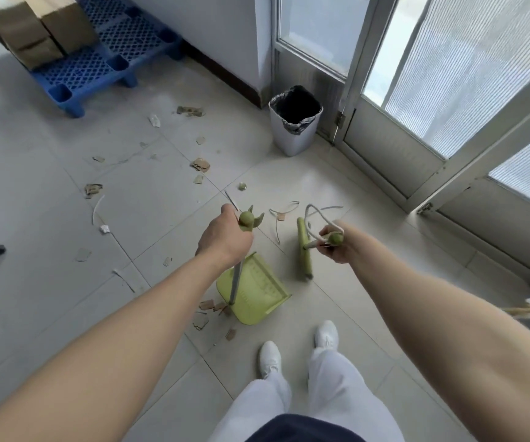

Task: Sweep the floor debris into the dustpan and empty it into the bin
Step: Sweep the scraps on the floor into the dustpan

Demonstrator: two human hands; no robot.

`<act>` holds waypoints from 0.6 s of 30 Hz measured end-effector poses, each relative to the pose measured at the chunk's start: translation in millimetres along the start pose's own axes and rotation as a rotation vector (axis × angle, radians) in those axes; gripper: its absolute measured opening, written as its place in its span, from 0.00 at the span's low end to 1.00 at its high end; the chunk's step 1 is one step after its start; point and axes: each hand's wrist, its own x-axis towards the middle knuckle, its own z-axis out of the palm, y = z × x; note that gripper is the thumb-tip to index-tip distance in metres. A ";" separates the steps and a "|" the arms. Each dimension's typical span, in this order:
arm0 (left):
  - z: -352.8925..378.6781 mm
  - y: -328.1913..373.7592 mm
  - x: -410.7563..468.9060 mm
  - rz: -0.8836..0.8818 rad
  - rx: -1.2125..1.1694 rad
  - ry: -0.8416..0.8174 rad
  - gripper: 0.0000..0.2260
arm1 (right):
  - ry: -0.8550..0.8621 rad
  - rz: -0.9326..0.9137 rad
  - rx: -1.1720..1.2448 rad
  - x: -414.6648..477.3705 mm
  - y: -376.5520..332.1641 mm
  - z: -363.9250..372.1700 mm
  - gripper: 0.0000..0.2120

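Had the left grip (225, 232) wrapped round the grey pole of the dustpan (257, 291), just under its forked green knob. Had the right grip (337, 247) pinching the top of the broom (305, 250) handle at its round green cap, fingers curled, with a white cord loop (317, 218) rising from that end.

Rested the green pan on the tiled floor (321, 186), between the two grips and the white shoes (270, 358), its pole slanting up into the left grip. Held the broom's green head low, just right of the pan and apart from it; could not tell whether it touched the tiles. Made out ribbed marks moulded into the pan's face, too blurred to read.

Saw brown cardboard scraps (207, 304) just beside the pan's near left edge. Saw more debris (201, 164), torn card and white strips, scattered over the tiles beyond and to the left.

Found the bin (295, 135), white with a black liner, standing open well beyond the grips, in the corner next to the metal-framed glass doors (416, 90). Noted a blue plastic pallet (97, 65) carrying brown boxes (34, 27) at the far left.
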 end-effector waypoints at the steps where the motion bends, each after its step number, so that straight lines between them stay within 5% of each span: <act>1: -1.6 0.3 2.4 -0.006 0.001 0.007 0.09 | 0.014 0.017 -0.055 5.1 -6.4 0.9 0.12; 10: 0.9 22.6 28.3 -0.160 -0.095 0.083 0.10 | -0.174 0.045 -0.290 49.7 -41.2 36.8 0.11; 15: 17.0 60.4 47.2 -0.200 -0.102 0.097 0.10 | -0.173 0.157 -0.184 54.3 -89.9 3.9 0.04; 18: 22.4 83.6 61.7 -0.214 -0.083 0.102 0.10 | -0.194 0.084 -0.148 51.7 -119.9 -12.1 0.09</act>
